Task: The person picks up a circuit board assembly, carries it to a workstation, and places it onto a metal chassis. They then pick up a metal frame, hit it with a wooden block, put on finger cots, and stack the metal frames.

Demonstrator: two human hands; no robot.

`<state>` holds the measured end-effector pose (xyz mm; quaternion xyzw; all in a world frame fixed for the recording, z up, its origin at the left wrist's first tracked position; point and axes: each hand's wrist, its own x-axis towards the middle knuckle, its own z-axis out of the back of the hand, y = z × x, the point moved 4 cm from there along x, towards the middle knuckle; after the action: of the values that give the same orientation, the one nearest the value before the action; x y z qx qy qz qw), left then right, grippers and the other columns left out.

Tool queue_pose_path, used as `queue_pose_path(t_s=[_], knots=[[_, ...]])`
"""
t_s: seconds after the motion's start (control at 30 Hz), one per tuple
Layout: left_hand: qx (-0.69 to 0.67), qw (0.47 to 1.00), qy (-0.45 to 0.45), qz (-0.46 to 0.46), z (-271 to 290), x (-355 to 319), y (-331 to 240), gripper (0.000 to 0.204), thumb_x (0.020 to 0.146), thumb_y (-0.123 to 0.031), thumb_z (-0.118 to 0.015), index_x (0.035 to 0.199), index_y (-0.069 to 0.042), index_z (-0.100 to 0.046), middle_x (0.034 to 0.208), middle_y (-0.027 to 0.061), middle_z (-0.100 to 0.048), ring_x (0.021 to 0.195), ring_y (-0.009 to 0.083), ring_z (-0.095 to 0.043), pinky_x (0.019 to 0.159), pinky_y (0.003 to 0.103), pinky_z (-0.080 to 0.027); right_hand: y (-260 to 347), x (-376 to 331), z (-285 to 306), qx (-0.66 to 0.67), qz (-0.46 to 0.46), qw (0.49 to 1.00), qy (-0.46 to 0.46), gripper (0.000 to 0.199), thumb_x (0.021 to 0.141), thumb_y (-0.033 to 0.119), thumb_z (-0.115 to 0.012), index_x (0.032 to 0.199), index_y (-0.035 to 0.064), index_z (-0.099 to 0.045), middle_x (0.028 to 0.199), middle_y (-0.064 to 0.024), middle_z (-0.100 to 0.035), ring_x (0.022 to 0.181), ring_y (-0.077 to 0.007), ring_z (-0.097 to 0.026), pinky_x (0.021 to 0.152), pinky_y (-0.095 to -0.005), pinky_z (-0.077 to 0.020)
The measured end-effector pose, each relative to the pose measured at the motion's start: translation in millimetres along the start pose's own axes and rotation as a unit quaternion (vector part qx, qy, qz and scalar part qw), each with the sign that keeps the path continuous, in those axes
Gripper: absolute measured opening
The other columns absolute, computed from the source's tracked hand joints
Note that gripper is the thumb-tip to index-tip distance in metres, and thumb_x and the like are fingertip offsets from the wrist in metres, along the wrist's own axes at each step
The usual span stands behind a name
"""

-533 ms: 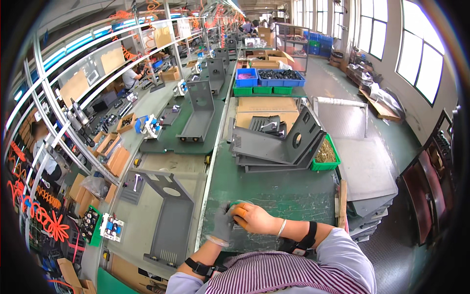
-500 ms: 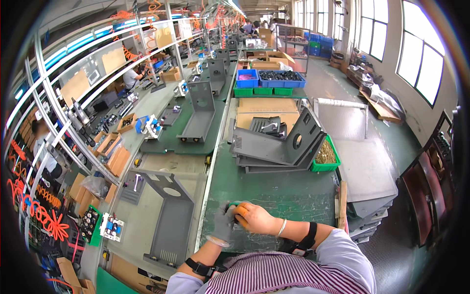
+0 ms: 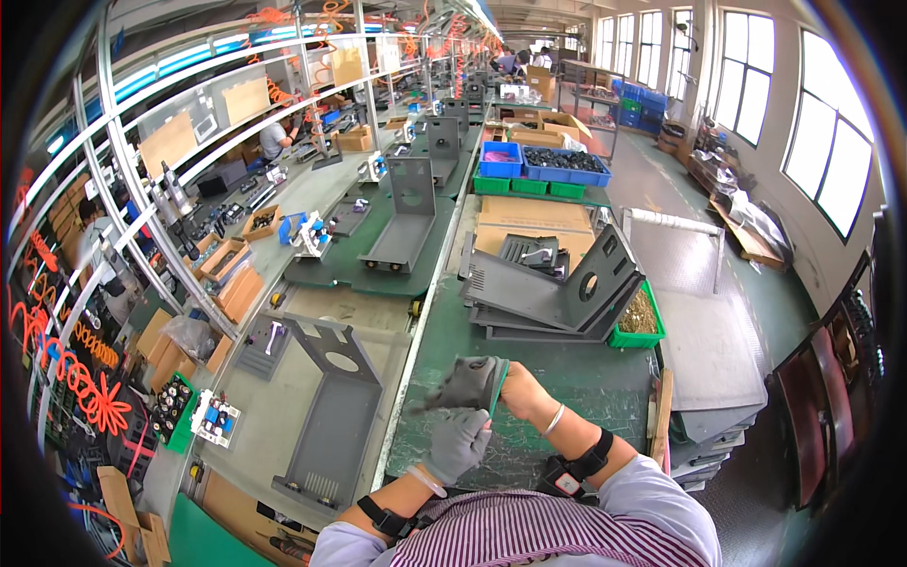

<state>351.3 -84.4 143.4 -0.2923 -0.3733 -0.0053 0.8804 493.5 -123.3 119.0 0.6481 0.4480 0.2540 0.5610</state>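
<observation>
My left hand (image 3: 458,446) wears a grey glove, its fingers curled closed at the lower edge of another dark grey work glove (image 3: 468,380). That loose glove has a green cuff edge and hangs toward the left, its far part smeared by motion. My right hand (image 3: 518,392) is bare at the back and grips the cuff from the right; its fingertips are partly hidden behind the glove. Both hands are above the green worktable (image 3: 548,378), in front of the stacked grey metal brackets (image 3: 543,302).
A green bin of brass-coloured small parts (image 3: 642,317) stands right of the brackets. To the left, the conveyor line carries an L-shaped grey metal panel (image 3: 331,416) and a flat grey plate (image 3: 260,348). Blue bins (image 3: 567,168) stand farther back. A wooden strip (image 3: 663,411) edges the table's right side.
My hands have moved apart from their clasp. The grey glove has opened out between them, with my right hand at its cuff. The whole view has shifted slightly.
</observation>
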Motion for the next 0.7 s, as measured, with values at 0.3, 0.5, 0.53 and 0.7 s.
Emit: queue_pose_path(t_s=[0.3, 0.5, 0.53, 0.7], knots=[[0.053, 0.99, -0.052, -0.12, 10, 28, -24, 0.022, 0.074, -0.009, -0.063, 0.093, -0.009, -0.053, 0.075, 0.0062, -0.056, 0.063, 0.0267, -0.057, 0.053, 0.037, -0.046, 80, -12, -60, -0.209, 0.292, 0.916, 0.18, 0.031, 0.091, 0.016, -0.048, 0.117, 0.0015, -0.055, 0.116, -0.0096, -0.06, 0.105, -0.0215, -0.058, 0.085, -0.0321, -0.0476], [0.116, 0.975, -0.002, -0.189, 17, 37, -46, 0.024, 0.072, -0.01, -0.064, 0.092, -0.01, -0.053, 0.073, 0.0027, -0.053, 0.059, 0.0214, -0.055, 0.05, 0.035, -0.044, 69, 3, -76, -0.533, 0.377, 0.756, 0.053, 0.022, 0.077, 0.018, -0.065, 0.085, -0.0013, -0.057, 0.075, -0.0109, -0.057, 0.076, -0.0175, -0.059, 0.068, -0.0306, -0.0459], [0.128, 0.974, 0.022, -0.188, 15, 36, -47, 0.022, 0.072, -0.011, -0.064, 0.092, -0.01, -0.053, 0.073, 0.0027, -0.053, 0.059, 0.0213, -0.055, 0.049, 0.035, -0.044, 68, 5, -74, -0.534, 0.318, 0.782, 0.045, 0.018, 0.076, 0.015, -0.064, 0.082, -0.0006, -0.057, 0.074, -0.0114, -0.057, 0.072, -0.0208, -0.058, 0.065, -0.0312, -0.0461], [0.116, 0.973, 0.037, -0.194, 10, 32, -49, 0.018, 0.074, -0.014, -0.063, 0.088, -0.01, -0.052, 0.073, 0.003, -0.052, 0.058, 0.0213, -0.055, 0.047, 0.035, -0.044, 80, 1, -68, -0.45, 0.323, 0.828, 0.09, 0.015, 0.075, 0.013, -0.065, 0.074, 0.0009, -0.057, 0.069, -0.0132, -0.057, 0.06, -0.0287, -0.053, 0.059, -0.0323, -0.0468]])
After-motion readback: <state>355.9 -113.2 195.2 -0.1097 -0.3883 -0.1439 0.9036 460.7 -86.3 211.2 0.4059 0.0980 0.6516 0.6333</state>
